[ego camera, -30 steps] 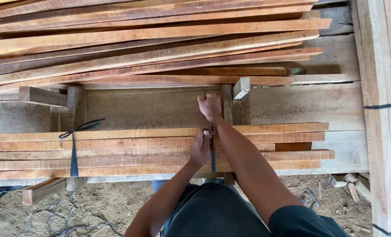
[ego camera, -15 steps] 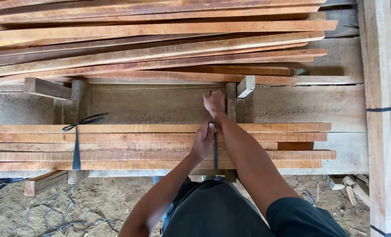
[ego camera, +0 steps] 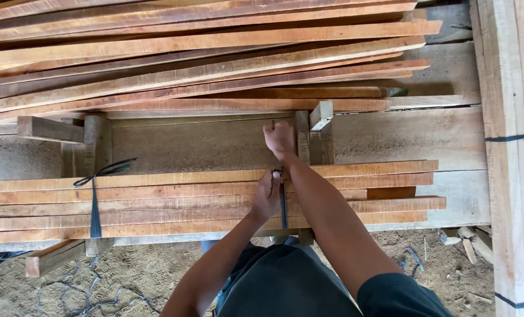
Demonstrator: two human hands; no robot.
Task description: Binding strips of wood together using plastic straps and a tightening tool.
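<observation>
A flat bundle of reddish wooden slats (ego camera: pixel 174 202) lies across the workbench in front of me. A dark strap (ego camera: pixel 284 206) runs over the bundle near its middle. My left hand (ego camera: pixel 266 194) presses on the slats and pinches the strap where it crosses them. My right hand (ego camera: pixel 279 139) is closed just beyond the bundle's far edge, gripping the strap's thin end, which is hard to make out. Another dark strap (ego camera: pixel 95 199) is tied around the bundle at the left, its loose ends sticking up.
A large loose pile of long slats (ego camera: pixel 203 53) lies across the back. Upright wooden blocks (ego camera: pixel 316 136) stand beside my right hand, and another post (ego camera: pixel 96 144) at left. A thick pale beam (ego camera: pixel 514 147) runs along the right. Sandy ground with wire scraps (ego camera: pixel 86 290) lies below.
My right hand has stayed beyond the bundle holding the strap end. The left hand stays pressed on the strap at the slats. The view shifted slightly.
</observation>
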